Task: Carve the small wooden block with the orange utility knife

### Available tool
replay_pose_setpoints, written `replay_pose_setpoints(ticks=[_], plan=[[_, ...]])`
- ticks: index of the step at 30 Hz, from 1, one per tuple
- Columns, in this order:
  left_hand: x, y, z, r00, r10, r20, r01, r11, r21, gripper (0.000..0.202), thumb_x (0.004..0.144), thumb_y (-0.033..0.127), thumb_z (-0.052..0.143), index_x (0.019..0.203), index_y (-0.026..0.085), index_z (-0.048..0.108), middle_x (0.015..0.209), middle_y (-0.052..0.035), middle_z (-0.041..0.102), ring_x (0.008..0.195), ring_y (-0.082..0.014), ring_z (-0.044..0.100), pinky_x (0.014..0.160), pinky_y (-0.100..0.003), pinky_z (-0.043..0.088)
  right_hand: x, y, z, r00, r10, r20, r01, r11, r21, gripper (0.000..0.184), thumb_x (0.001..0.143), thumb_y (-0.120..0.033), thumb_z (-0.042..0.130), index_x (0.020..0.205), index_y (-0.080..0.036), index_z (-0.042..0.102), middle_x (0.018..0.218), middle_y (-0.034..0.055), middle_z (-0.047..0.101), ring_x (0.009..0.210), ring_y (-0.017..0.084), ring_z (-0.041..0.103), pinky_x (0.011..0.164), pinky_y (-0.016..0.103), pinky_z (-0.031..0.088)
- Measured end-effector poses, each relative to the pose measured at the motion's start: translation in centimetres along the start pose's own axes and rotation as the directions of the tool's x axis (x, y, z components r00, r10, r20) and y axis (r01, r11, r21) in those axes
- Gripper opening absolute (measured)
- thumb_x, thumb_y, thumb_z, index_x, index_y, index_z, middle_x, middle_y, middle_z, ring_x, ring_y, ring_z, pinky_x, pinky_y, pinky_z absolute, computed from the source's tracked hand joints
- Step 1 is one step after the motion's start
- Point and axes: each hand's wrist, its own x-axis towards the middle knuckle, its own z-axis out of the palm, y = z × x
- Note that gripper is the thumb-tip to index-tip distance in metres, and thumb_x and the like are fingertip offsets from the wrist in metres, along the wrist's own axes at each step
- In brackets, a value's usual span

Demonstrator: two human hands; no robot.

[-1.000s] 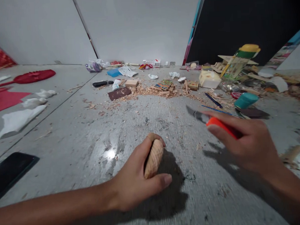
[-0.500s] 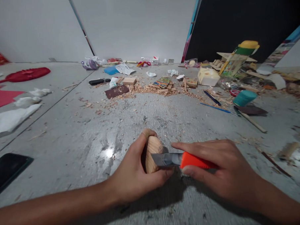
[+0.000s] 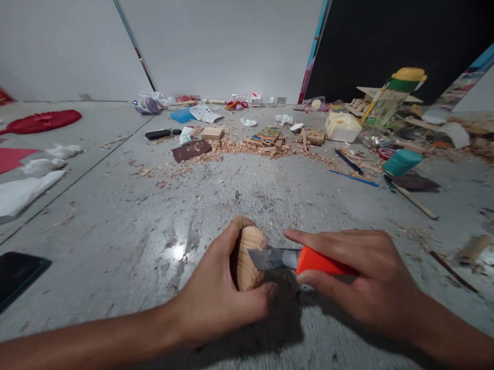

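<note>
The grey floor (image 3: 121, 223) spreads across the whole view up to a pale wall, with a black panel (image 3: 387, 31) leaning at the far right. A white sheet of paper (image 3: 18, 195) and a red sheet (image 3: 0, 160) lie far off to the left, and a dark flat slab (image 3: 11, 280) sits at the left edge, nearer the person.

The left hand (image 3: 217, 298) is curled around a rounded wooden piece (image 3: 250, 256), with the thumb low in front and the fingers wrapped over the top and back. It holds the piece on end, low over the floor in the middle of the view. The right hand (image 3: 369, 280) is clenched on the orange handle of a knife (image 3: 299, 260). Its forefinger lies stretched along the top of the handle and its thumb is tucked beneath. The bare blade points left, and its tip lies against the right face of the wooden piece, just above the left thumb.

Further back, a drift of wood shavings (image 3: 245, 148) lies among small blocks. A cream block (image 3: 343, 127) and a teal cup (image 3: 401, 162) rest to the right, well apart from both hands.
</note>
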Motion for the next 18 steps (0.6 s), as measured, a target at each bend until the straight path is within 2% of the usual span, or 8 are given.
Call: replay_pose_setpoints(ticks=[4,6,7,8,10,11,14,18], plan=[[0.0,-0.3,-0.5,0.998,-0.044,0.046,0.045,0.998,-0.032,0.036,0.076,0.031,0.076,0.098,0.024,0.048,0.08,0.0065,0.05,0.069,-0.0133,0.047,0.059,-0.024,0.037,-0.2,1.3,0.1,1.0,0.029,0.01,-0.029,0.999,-0.013,0.037,0.116,-0.048,0.058,0.14,-0.026,0.076,0.102,0.0007,0.088,0.078,0.019,0.084,0.066,0.034,0.063],[-0.3,-0.1,-0.9,0.999,0.023,0.043,-0.024,0.999,0.025,0.039,0.074,0.033,0.076,0.102,0.023,0.05,0.084,0.0039,0.051,0.074,-0.0159,0.047,0.064,-0.028,0.04,-0.2,3.7,-0.4,0.991,0.13,-0.035,-0.132,0.986,-0.098,0.036,0.111,-0.051,0.064,0.132,-0.028,0.082,0.1,0.0024,0.088,0.075,0.023,0.084,0.064,0.037,0.064],[-0.6,0.0,-1.2,0.995,0.096,0.028,-0.098,0.992,0.078,0.044,0.071,0.031,0.076,0.108,0.023,0.051,0.09,0.002,0.052,0.08,-0.0176,0.049,0.069,-0.03,0.043,-0.2,5.2,-0.8,0.97,0.221,-0.103,-0.236,0.957,-0.171,0.034,0.108,-0.053,0.067,0.126,-0.03,0.085,0.097,0.0029,0.088,0.074,0.026,0.084,0.063,0.038,0.065],[-0.8,0.2,-1.5,0.986,0.167,0.027,-0.169,0.978,0.119,0.052,0.068,0.029,0.077,0.113,0.023,0.052,0.097,-0.0005,0.055,0.087,-0.0201,0.051,0.076,-0.033,0.045,-0.1,6.7,-1.3,0.946,0.27,-0.182,-0.305,0.928,-0.212,0.033,0.106,-0.053,0.068,0.115,-0.028,0.089,0.085,0.0055,0.087,0.066,0.029,0.082,0.055,0.04,0.062],[-0.9,0.4,-1.8,0.978,0.204,0.053,-0.209,0.969,0.13,0.049,0.073,0.028,0.076,0.116,0.024,0.051,0.098,-0.0001,0.052,0.088,-0.0198,0.049,0.078,-0.034,0.045,0.3,8.6,-2.2,0.912,0.315,-0.263,-0.378,0.895,-0.238,0.038,0.108,-0.051,0.063,0.109,-0.024,0.09,0.091,0.0126,0.087,0.076,0.036,0.084,0.061,0.048,0.066],[-0.8,0.4,-1.9,0.98,0.181,0.083,-0.19,0.975,0.111,0.047,0.076,0.031,0.077,0.115,0.024,0.051,0.096,0.001,0.051,0.085,-0.0189,0.048,0.075,-0.033,0.043,0.4,8.8,-2.6,0.908,0.318,-0.271,-0.384,0.892,-0.239,0.037,0.108,-0.051,0.063,0.114,-0.024,0.089,0.103,0.0134,0.087,0.087,0.038,0.085,0.069,0.051,0.068],[-0.1,0.0,-1.8,0.989,0.095,0.117,-0.1,0.994,0.036,0.053,0.079,0.043,0.086,0.114,0.024,0.051,0.094,0.0018,0.05,0.084,-0.0183,0.047,0.073,-0.031,0.042,0.8,6.5,-2.5,0.94,0.283,-0.193,-0.319,0.928,-0.192,0.035,0.108,-0.05,0.065,0.128,-0.029,0.085,0.117,0.0074,0.087,0.095,0.031,0.086,0.083,0.045,0.07],[0.3,-0.8,-1.4,0.992,0.02,0.126,-0.007,0.994,-0.11,0.066,0.08,0.052,0.092,0.122,0.025,0.049,0.094,0.0029,0.052,0.084,-0.0169,0.048,0.072,-0.029,0.042,0.5,2.1,-1.2,0.982,0.189,0.007,-0.188,0.982,-0.018,0.027,0.107,-0.038,0.067,0.126,-0.028,0.083,0.108,0.0013,0.088,0.087,0.02,0.086,0.079,0.03,0.069]])
